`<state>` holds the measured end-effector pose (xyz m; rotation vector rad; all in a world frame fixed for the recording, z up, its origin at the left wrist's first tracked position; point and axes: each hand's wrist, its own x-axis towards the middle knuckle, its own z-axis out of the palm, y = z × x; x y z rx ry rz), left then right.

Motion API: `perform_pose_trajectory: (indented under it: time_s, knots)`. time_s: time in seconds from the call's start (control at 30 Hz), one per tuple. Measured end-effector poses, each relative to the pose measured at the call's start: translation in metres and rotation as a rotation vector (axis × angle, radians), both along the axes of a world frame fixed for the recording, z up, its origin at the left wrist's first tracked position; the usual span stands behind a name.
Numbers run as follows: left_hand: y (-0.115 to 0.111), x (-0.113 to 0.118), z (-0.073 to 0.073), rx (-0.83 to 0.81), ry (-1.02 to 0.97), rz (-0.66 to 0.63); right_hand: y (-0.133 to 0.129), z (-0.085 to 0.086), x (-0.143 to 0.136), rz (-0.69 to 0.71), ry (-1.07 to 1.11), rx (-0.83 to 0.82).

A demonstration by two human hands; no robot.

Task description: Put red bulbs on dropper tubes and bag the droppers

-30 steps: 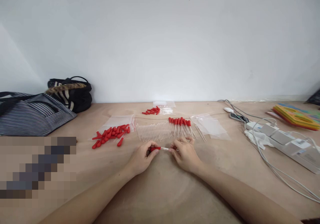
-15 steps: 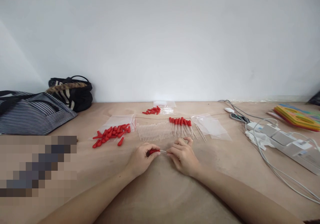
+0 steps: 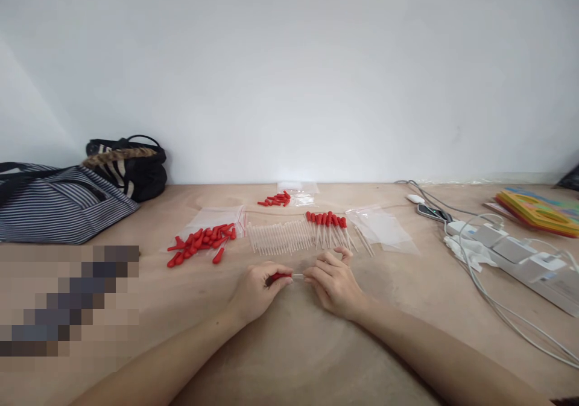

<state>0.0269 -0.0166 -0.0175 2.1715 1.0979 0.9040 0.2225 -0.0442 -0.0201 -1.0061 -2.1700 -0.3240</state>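
Between thumb and fingers, my left hand [image 3: 260,288] pinches a red rubber bulb [image 3: 279,278]. A thin clear tube [image 3: 297,276] runs from the bulb's mouth to my right hand [image 3: 335,285], whose fingertips grip its other end. Past my hands lies a row of clear tubes [image 3: 278,238]. At its right end are several tubes with red bulbs on them [image 3: 328,220], then a couple of bare tubes [image 3: 364,241]. A pile of loose red bulbs [image 3: 199,243] rests to the left, partly on a plastic bag [image 3: 217,216].
Small red bulbs [image 3: 275,199] and thin tubes lie near the wall. An empty plastic bag [image 3: 384,231], a power strip [image 3: 529,261] with cables and yellow foam pieces [image 3: 538,213] are on the right. Striped [image 3: 67,204] and black [image 3: 136,168] bags stand left.
Both hands have shifted very slightly to the right, still holding the bulb and the tube. The rest of the table looks the same.
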Motion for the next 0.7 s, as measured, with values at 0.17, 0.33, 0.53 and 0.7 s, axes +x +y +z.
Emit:
perform_pose_trajectory:
  time_s: [0.17, 0.33, 0.53, 0.7]
  knots:
    - [0.0003, 0.0008, -0.0014, -0.121, -0.071, 0.012, -0.0017, 0.0004, -0.0009, 0.013, 0.016, 0.059]
    - [-0.0017, 0.0021, -0.0014, -0.224, -0.178, -0.033, -0.0022, -0.0003, 0.0007, 0.016, -0.041, 0.086]
    - [-0.0039, 0.0015, -0.0006, -0.264, -0.206, -0.1, -0.001, 0.0, 0.003, 0.088, -0.067, 0.114]
    - [-0.0006, -0.0006, -0.0041, -0.27, -0.238, -0.121, 0.0003, 0.004, 0.0014, 0.035, -0.044, 0.087]
